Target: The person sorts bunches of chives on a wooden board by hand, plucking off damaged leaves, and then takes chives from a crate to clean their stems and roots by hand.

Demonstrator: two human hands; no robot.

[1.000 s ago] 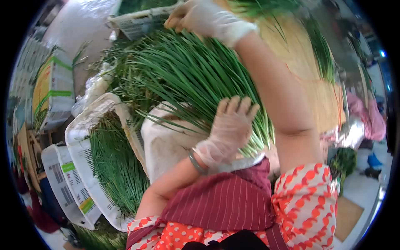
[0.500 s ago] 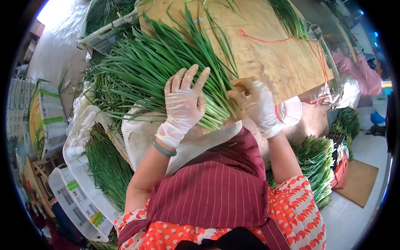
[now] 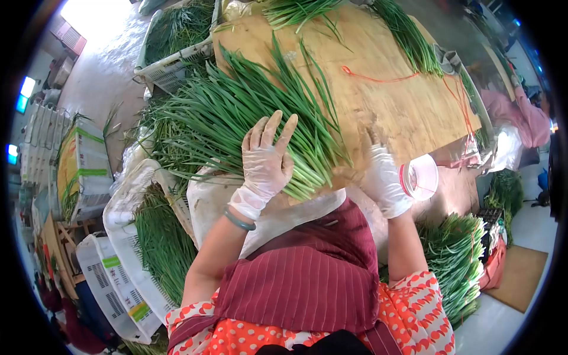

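Note:
A heap of green garlic chives (image 3: 254, 118) lies on a wooden board, with the pale stalk ends towards me. My left hand (image 3: 264, 163), in a whitish glove, rests flat on the stalks near those ends, fingers stretched out. To the right of the heap is my right hand (image 3: 381, 177), also gloved and smeared by motion. Its fingers are spread over the board's near edge, and nothing shows in them. A clear plastic cup (image 3: 421, 176) with a red rim sits beside my right wrist.
The wooden board (image 3: 390, 109) carries a red string (image 3: 381, 77) and another chive bunch (image 3: 408, 38) at its far right. White crates (image 3: 121, 284) stand at the left, some holding chives. Tied chive bundles (image 3: 452, 266) stand at the lower right.
My right hand has drawn back from the stalk ends, its bent fingers now spread. My left hand stays on the chives. The view has shifted, showing more of the board's far side.

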